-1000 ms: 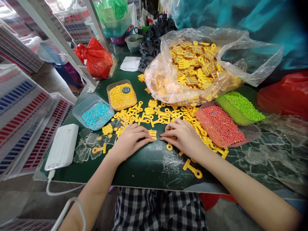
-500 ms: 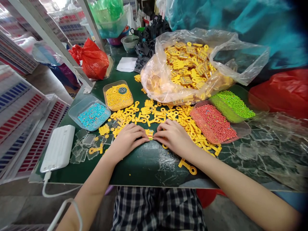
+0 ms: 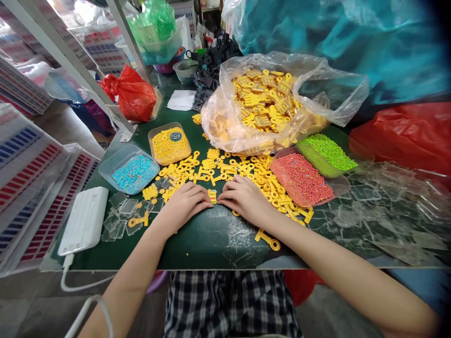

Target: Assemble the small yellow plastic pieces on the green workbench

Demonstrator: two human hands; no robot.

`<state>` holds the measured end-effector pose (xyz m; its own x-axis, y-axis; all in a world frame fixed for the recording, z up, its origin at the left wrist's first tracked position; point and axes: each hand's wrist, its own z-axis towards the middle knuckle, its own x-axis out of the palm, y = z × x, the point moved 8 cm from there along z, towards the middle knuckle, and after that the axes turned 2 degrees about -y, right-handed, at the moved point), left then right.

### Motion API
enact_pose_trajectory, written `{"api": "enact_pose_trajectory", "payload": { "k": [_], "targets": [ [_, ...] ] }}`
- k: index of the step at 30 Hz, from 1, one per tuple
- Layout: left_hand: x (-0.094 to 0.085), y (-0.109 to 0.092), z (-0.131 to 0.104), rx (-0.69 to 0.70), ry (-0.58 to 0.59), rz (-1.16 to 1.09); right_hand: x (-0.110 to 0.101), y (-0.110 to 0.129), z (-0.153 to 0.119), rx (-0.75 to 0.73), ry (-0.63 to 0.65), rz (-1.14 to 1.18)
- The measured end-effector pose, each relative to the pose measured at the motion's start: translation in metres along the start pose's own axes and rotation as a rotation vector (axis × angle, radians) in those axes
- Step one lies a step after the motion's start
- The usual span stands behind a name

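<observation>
A small yellow plastic piece (image 3: 212, 196) with rows of coloured beads lies on the green table between my hands. My left hand (image 3: 190, 202) pinches its left edge with thumb and fingers. From the other side my right hand (image 3: 243, 197) has its fingertips closed at the right edge of the same piece. Behind my hands spreads a heap of loose yellow plastic parts (image 3: 211, 164), some with ring ends. Clear plastic squares (image 3: 118, 211) lie left of my left hand. One yellow ring-ended part (image 3: 268, 239) sits below my right forearm.
Trays of blue beads (image 3: 136, 172) and yellow beads (image 3: 171, 143) stand left; red beads (image 3: 301, 176) and green beads (image 3: 329, 150) stand right. A clear bag of yellow pieces (image 3: 264, 101) is behind. A white power bank (image 3: 84, 218) with a cable lies near the left edge.
The whole view has shifted slightly, so things on the table appear a little further left. Both hands stay at the beaded yellow piece, with their grip much the same.
</observation>
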<state>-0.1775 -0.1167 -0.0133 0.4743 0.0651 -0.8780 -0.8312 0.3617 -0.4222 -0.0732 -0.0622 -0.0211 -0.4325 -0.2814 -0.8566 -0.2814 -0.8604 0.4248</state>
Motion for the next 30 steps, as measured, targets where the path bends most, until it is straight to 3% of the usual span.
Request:
{"api": "enact_pose_trajectory", "payload": {
  "k": [3, 6, 10, 14, 19, 24, 27, 30],
  "targets": [
    [-0.006, 0.006, 0.0, -0.081, -0.065, -0.112, -0.003, 0.001, -0.001, -0.006, -0.01, -0.014],
    [-0.016, 0.019, -0.001, -0.259, -0.209, -0.313, -0.018, -0.001, 0.0, 0.02, -0.06, 0.019],
    [-0.019, 0.027, 0.005, -0.462, -0.292, -0.589, -0.06, -0.008, -0.004, 0.078, -0.188, 0.094],
    [-0.015, 0.012, 0.028, -0.543, -0.269, -0.806, -0.109, -0.025, -0.031, 0.151, -0.368, 0.157],
    [0.0, -0.031, 0.079, -0.454, -0.183, -1.016, -0.157, -0.07, -0.098, 0.358, -0.579, 0.209],
    [0.022, -0.082, 0.156, -0.217, -0.127, -0.906, -0.199, -0.122, -0.173, 0.606, -0.832, 0.199],
    [0.036, -0.108, 0.21, -0.145, -0.21, -0.753, -0.213, -0.145, -0.195, 0.694, -0.95, 0.316],
    [0.055, -0.125, 0.253, -0.137, -0.248, -0.689, -0.217, -0.158, -0.196, 0.697, -0.99, 0.394]
  ]
}}
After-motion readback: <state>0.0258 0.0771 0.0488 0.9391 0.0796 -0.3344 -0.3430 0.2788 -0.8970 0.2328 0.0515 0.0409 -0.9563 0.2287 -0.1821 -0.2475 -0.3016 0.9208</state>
